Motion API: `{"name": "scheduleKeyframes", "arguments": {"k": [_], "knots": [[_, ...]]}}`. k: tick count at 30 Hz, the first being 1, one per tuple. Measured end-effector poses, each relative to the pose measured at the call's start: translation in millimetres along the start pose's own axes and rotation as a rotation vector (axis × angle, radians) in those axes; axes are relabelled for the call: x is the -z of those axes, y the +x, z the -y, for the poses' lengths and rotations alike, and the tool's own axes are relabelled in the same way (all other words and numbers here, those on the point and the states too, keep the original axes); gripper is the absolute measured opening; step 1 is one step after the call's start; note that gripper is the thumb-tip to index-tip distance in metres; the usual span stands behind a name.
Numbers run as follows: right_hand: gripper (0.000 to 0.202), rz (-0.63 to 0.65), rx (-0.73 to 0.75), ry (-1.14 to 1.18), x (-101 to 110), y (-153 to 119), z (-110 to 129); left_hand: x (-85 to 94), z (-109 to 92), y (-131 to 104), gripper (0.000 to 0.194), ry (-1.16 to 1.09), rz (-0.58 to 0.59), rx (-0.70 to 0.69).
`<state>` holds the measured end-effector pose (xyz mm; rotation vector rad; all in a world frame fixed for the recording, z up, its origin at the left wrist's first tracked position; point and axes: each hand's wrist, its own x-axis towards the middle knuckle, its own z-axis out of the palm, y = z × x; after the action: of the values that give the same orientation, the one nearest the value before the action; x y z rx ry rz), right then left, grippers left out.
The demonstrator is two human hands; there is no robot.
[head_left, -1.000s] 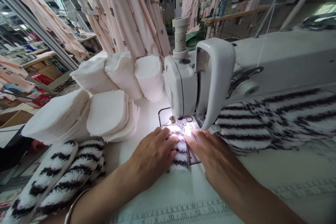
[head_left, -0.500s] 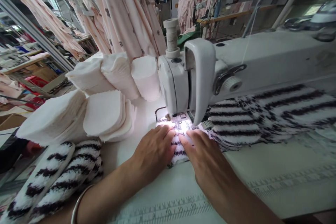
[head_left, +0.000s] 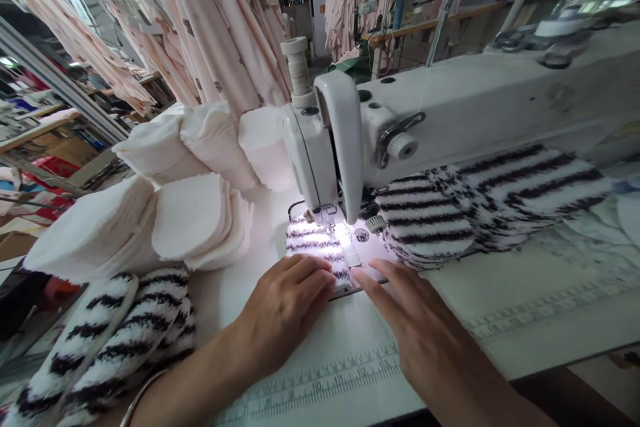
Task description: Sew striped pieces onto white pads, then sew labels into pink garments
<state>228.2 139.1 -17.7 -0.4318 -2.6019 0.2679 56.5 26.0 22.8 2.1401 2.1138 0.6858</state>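
Observation:
A black-and-white striped plush fabric piece (head_left: 313, 240) lies beneath the needle area of a white sewing machine (head_left: 313, 153), under its bright lamp. My left hand (head_left: 287, 307) rests on the near end of this piece, fingers together and bent, the thumb mostly hidden. Just right of the piece's edge is my right hand (head_left: 410, 307), its fingers apart and reaching forward with nothing gripped. Its index fingertip is close to a small pale strip (head_left: 351, 255) by the fabric's edge; whether they touch I cannot tell.
More striped pieces (head_left: 430, 220) are piled under the machine arm. White fabric stacks (head_left: 190, 213) stand on the left of the table, with folded striped pieces (head_left: 125, 340) in front. A printed ruler scale (head_left: 320, 387) runs along the near edge. Pink garments (head_left: 225, 20) hang behind.
Both hands have drawn back from the needle area toward me, uncovering more of the striped piece. My right hand has moved off the fabric to its right side. The camera view has shifted slightly.

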Motion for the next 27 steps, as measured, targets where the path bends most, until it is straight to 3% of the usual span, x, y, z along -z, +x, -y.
{"name": "scheduleKeyframes", "arguments": {"k": [7, 17, 27], "knots": [[0.056, -0.009, -0.006, -0.130, -9, 4, 21, -2.5, 0, 0, 0.013, 0.005, -0.037, 0.016], [0.049, -0.041, 0.035, -0.082, -16, 11, 13, -2.2, 7, 3, 0.015, 0.027, 0.005, -0.018], [0.050, 0.091, 0.007, -0.007, -13, 48, 3, -3.9, 28, 16, 0.016, 0.179, -0.076, -0.039]]}}
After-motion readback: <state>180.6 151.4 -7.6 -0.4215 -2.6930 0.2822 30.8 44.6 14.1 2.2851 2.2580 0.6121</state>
